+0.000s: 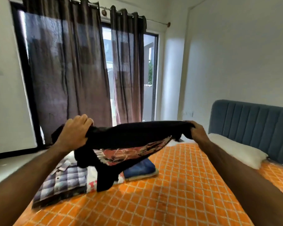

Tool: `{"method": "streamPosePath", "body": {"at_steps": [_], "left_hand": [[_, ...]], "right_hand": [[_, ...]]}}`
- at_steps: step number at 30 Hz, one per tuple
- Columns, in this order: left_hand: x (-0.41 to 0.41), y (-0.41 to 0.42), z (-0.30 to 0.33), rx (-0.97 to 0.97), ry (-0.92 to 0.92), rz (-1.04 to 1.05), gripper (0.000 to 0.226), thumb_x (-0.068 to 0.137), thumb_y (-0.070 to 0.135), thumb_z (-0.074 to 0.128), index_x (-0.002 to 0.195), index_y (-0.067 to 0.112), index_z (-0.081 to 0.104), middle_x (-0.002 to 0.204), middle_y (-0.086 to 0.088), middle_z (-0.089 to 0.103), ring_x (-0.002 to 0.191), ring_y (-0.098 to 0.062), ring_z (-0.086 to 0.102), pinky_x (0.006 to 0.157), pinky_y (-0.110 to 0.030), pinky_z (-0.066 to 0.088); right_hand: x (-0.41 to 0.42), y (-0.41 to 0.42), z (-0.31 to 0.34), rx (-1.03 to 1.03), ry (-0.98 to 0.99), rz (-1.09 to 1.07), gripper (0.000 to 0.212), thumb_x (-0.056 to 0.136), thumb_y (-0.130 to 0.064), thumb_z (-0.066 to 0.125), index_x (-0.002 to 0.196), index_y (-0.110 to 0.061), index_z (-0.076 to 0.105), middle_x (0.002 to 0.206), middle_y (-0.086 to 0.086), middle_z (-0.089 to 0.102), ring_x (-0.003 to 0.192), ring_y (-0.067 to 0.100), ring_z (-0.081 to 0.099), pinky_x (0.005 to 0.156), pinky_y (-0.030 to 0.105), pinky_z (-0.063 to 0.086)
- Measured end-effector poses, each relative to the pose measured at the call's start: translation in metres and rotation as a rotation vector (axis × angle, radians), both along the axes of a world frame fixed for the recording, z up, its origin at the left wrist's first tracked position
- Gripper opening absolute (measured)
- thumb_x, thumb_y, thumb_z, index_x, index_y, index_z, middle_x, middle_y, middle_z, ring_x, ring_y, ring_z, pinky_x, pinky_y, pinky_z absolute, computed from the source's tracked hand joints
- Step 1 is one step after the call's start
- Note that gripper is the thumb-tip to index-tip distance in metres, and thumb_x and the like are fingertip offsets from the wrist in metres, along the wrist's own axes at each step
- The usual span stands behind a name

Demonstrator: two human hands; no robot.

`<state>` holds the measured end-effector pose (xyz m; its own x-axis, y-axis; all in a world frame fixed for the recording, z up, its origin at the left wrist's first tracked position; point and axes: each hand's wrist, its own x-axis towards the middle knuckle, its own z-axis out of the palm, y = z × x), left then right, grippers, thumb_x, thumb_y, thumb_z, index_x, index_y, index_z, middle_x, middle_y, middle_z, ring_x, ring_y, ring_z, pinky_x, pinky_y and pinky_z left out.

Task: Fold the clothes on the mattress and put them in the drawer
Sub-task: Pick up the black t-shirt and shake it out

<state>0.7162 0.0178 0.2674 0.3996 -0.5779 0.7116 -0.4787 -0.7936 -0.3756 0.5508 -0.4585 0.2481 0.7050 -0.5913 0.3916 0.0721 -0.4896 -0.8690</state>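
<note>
A black T-shirt (pixel 129 136) with a red and white print hangs stretched in the air above the mattress (pixel 178 185), which has an orange cover with a white diamond pattern. My left hand (pixel 73 132) grips its left end and my right hand (pixel 198 132) grips its right end. Under the shirt on the mattress lie a folded checked shirt (pixel 64 181), a white garment with red print (pixel 92 183) and folded blue jeans (pixel 140 168). No drawer is in view.
A white pillow (pixel 238 149) lies against the blue padded headboard (pixel 252 123) at the right. Dark curtains (pixel 69 70) hang over a glass door behind the bed. A white ledge (pixel 5 168) runs along the left side.
</note>
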Motion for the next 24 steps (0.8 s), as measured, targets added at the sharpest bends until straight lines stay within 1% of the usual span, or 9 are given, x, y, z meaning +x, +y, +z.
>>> {"method": "streamPosePath", "body": {"at_steps": [2,5,6,8,11,14,18,21,24], "left_hand": [[-0.011,0.009,-0.045,0.132,0.073,0.009,0.051,0.049,0.018,0.080,0.095,0.015,0.058,0.093,-0.007,0.049,0.078,-0.034,0.052,0.055,-0.041,0.038],[-0.039,0.032,-0.129,0.321,0.309,-0.020,0.033,0.066,0.020,0.074,0.096,0.018,0.060,0.097,-0.007,0.060,0.083,-0.033,0.063,0.056,-0.041,0.052],[-0.055,0.039,-0.153,0.406,0.419,0.002,0.023,0.076,0.019,0.064,0.100,0.018,0.063,0.100,-0.006,0.064,0.087,-0.032,0.066,0.061,-0.041,0.054],[-0.085,0.048,-0.191,0.665,0.660,0.085,0.021,0.091,0.020,0.046,0.101,0.015,0.063,0.105,-0.008,0.068,0.095,-0.032,0.067,0.069,-0.037,0.054],[-0.133,0.055,-0.235,0.909,0.960,0.165,0.015,0.090,0.014,0.045,0.090,0.015,0.060,0.106,-0.014,0.069,0.097,-0.037,0.065,0.071,-0.036,0.047],[-0.143,0.061,-0.272,0.844,1.160,0.188,0.024,0.086,0.009,0.049,0.098,0.016,0.068,0.108,-0.006,0.070,0.099,-0.029,0.065,0.077,-0.034,0.051],[-0.142,0.044,-0.316,0.735,1.172,0.143,0.020,0.096,0.026,0.049,0.113,0.020,0.058,0.117,-0.004,0.058,0.099,-0.028,0.058,0.079,-0.040,0.049],[-0.142,0.016,-0.346,0.698,1.045,0.204,0.052,0.099,0.047,0.050,0.140,0.018,0.039,0.136,-0.008,0.043,0.117,-0.032,0.052,0.086,-0.040,0.042],[-0.142,-0.004,-0.373,0.543,1.037,0.319,0.076,0.096,0.049,0.057,0.154,0.017,0.020,0.146,-0.008,0.034,0.127,-0.036,0.046,0.098,-0.048,0.041]], "right_hand": [[-0.019,-0.008,-0.033,-0.154,0.115,0.039,0.036,0.098,0.002,0.050,0.119,-0.016,0.072,0.108,0.008,0.072,0.097,0.023,0.067,0.085,0.039,0.055],[-0.050,-0.014,-0.103,-0.384,0.339,0.124,0.041,0.089,0.007,0.061,0.089,-0.032,0.075,0.069,-0.001,0.068,0.060,0.016,0.062,0.059,0.031,0.047],[-0.062,-0.015,-0.132,-0.456,0.427,0.126,0.040,0.087,0.009,0.061,0.089,-0.028,0.077,0.072,0.005,0.065,0.065,0.024,0.063,0.062,0.034,0.046],[-0.087,-0.010,-0.186,-0.637,0.632,0.095,0.032,0.092,0.001,0.060,0.110,-0.018,0.078,0.097,0.017,0.058,0.091,0.038,0.062,0.078,0.039,0.048],[-0.134,0.004,-0.262,-0.792,0.898,0.203,0.033,0.099,-0.022,0.055,0.128,-0.030,0.069,0.115,0.006,0.050,0.109,0.037,0.052,0.080,0.033,0.041],[-0.168,0.023,-0.309,-0.824,1.036,0.318,0.037,0.095,-0.034,0.054,0.130,-0.030,0.064,0.122,-0.005,0.045,0.124,0.033,0.048,0.088,0.030,0.042],[-0.174,0.034,-0.340,-0.923,1.213,0.307,0.037,0.102,-0.020,0.047,0.134,-0.035,0.057,0.121,0.000,0.043,0.123,0.029,0.044,0.092,0.041,0.037],[-0.166,0.039,-0.349,-0.925,1.234,0.301,0.040,0.100,-0.027,0.054,0.140,-0.031,0.049,0.131,0.001,0.047,0.125,0.028,0.046,0.101,0.042,0.038],[-0.162,0.044,-0.359,-0.871,1.212,0.325,0.051,0.092,-0.020,0.060,0.140,-0.027,0.043,0.133,0.001,0.049,0.125,0.027,0.049,0.099,0.041,0.040]]}}
